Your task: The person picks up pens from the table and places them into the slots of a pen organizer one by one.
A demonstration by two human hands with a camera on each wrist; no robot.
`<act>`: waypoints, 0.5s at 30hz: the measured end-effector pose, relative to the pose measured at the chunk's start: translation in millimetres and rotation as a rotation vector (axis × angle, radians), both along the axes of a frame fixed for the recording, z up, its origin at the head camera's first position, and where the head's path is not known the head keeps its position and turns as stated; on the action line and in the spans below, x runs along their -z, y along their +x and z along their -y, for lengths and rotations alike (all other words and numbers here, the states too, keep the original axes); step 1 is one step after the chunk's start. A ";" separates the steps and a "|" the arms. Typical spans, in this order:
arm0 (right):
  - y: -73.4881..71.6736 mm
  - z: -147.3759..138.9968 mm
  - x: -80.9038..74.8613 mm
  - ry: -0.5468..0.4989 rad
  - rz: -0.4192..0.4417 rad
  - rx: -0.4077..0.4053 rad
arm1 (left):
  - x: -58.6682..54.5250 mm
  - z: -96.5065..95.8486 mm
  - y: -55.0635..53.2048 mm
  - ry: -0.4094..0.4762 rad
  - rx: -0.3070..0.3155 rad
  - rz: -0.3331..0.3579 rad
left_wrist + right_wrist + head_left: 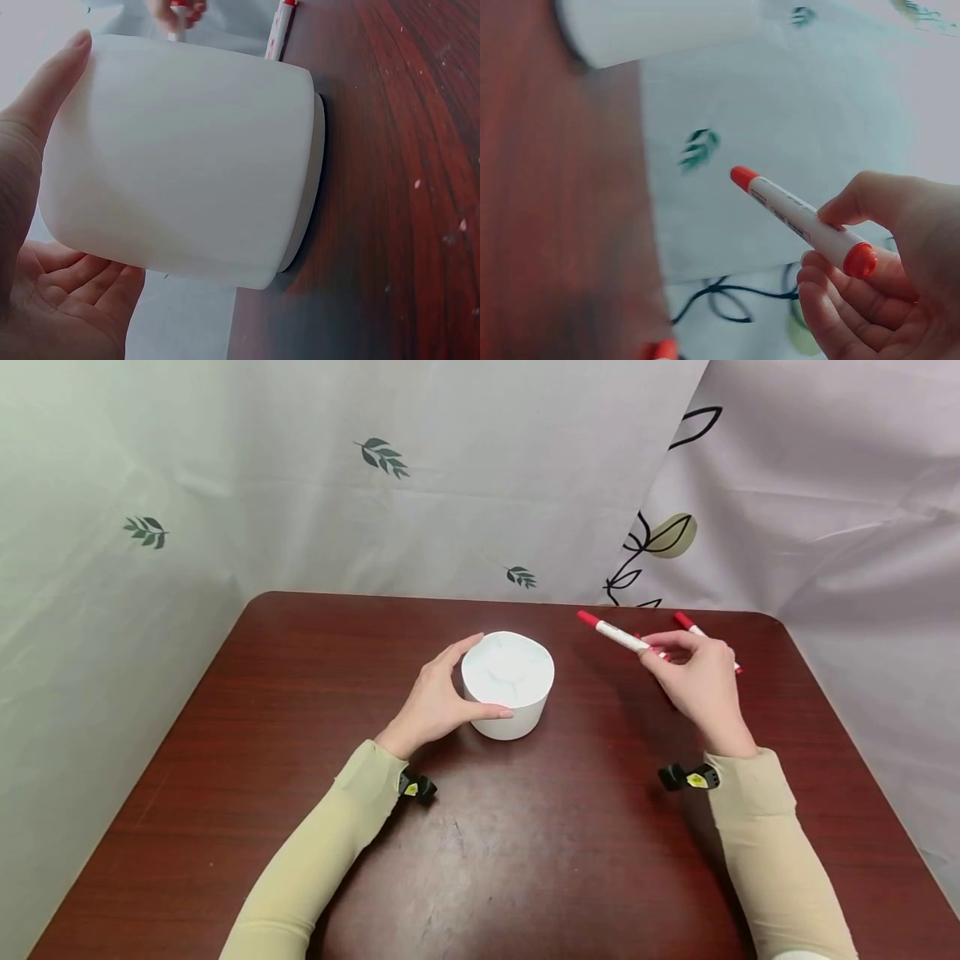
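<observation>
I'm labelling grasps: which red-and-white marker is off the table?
The held marker, pinched in the right hand and raised right of the white container. The other clearly visible marker, partly behind that hand, lies on the table.

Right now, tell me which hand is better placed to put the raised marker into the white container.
Probably the right hand: it pinches the red-capped marker above the table, to the container's right. The left hand is busy holding the white container.
</observation>
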State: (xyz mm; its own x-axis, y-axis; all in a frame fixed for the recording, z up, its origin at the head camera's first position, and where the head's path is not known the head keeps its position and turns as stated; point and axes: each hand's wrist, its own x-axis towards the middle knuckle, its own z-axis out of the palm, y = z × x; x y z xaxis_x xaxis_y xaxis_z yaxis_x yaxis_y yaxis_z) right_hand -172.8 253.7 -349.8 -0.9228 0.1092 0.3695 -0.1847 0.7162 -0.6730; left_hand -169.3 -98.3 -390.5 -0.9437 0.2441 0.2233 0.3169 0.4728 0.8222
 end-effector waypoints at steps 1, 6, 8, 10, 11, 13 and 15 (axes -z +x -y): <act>0.3 0.3 -4.2 -0.015 -0.012 0.009 | -0.6 -0.1 0.0 0.001 0.001 0.003; 3.0 6.2 -23.9 -0.142 -0.086 0.028 | -2.8 -0.1 0.0 -0.001 -0.003 0.007; 4.8 10.1 -32.1 -0.202 -0.125 0.023 | -2.7 0.2 -0.3 -0.006 -0.003 0.006; 6.7 13.7 -39.6 -0.262 -0.158 0.005 | -2.3 0.3 -0.7 -0.008 -0.001 0.006; 7.8 15.5 -43.3 -0.288 -0.172 -0.006 | -2.0 0.5 -0.7 -0.007 0.000 0.007; 10.5 19.3 -50.4 -0.340 -0.191 -0.036 | -1.9 0.7 -0.7 -0.008 0.002 0.007; 13.2 23.3 -56.8 -0.377 -0.202 -0.069 | -2.0 0.9 -0.5 -0.008 0.005 0.005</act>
